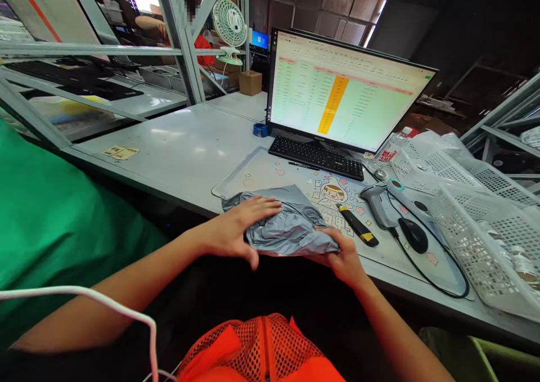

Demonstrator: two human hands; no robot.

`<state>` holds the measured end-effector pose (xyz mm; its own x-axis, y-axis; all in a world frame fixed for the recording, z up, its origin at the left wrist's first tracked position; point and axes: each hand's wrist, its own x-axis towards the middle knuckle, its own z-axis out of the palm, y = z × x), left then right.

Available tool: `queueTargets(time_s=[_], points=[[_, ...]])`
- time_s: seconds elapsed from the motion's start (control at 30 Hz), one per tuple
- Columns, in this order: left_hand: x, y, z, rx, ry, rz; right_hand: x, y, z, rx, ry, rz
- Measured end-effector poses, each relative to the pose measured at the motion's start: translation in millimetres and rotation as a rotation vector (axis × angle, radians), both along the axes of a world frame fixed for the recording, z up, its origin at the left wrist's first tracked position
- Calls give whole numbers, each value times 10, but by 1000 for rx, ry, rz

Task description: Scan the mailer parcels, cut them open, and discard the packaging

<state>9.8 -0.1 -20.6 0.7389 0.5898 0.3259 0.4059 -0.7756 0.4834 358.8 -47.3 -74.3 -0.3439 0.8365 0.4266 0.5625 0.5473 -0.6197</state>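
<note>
A crumpled grey plastic mailing bag lies over the front edge of the desk, partly on the printed desk mat. My left hand rests on the bag's left side with its fingers stretched out and the thumb apart. At the bag's right corner, my right hand grips the plastic between thumb and fingers. What the bag contains is hidden. Right of it on the mat lie a black and yellow utility knife and a grey barcode scanner.
A monitor stands behind a black keyboard. At right are a black mouse, the scanner's cable and white perforated baskets. Blue tape sits left of the monitor. Green fabric hangs at left; another person is behind the metal frame.
</note>
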Motion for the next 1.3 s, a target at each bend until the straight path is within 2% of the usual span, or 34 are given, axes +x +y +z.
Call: queueTargets(time_s=[0.1,0.17,0.27,0.33,0.37,0.43,0.5,0.57,0.63,0.73,0.8,0.9,0.97,1.0,1.03,1.1,1.13,1.2,1.23,1.3], points=[[40,-246,199,31,-72,36,26,68,429,28,132,-128],[103,-207,385,-18,-236,136,-16,172,809,100,198,-191],[263,96,651,-128,-554,311,-87,511,1318,144,250,-219],[399,384,702,-185,-731,349,-102,849,1492,84,251,-218],[466,527,668,-224,-787,347,-101,1023,1512,36,225,-249],[577,769,495,-328,-812,380,-102,1302,1425,-42,105,-371],[637,914,247,-440,-762,476,-139,1410,1215,-12,-43,-447],[645,958,18,-520,-700,561,-232,1331,944,108,-147,-367],[620,941,-136,-529,-672,543,-367,1139,666,150,-270,-199],[580,891,-230,-438,-628,431,-571,869,338,-62,-500,-68],[575,872,-245,-382,-580,454,-650,802,229,-195,-567,-70],[583,840,-232,-306,-511,505,-587,873,244,-244,-522,-15],[580,798,-189,-246,-454,472,-367,971,347,-205,-410,4],[574,769,-155,-220,-426,449,-198,1017,412,-157,-343,-53],[564,737,-116,-200,-403,425,6,1056,478,-96,-285,-172],[544,668,-28,-181,-377,387,474,1106,589,8,-249,-549],[535,635,15,-176,-373,383,708,1118,624,3,-294,-752],[530,576,91,-167,-383,413,1101,1124,635,-158,-450,-1010],[535,550,123,-163,-394,442,1236,1123,612,-266,-517,-1065],[554,499,179,-159,-407,490,1365,1133,528,-447,-591,-1068]])
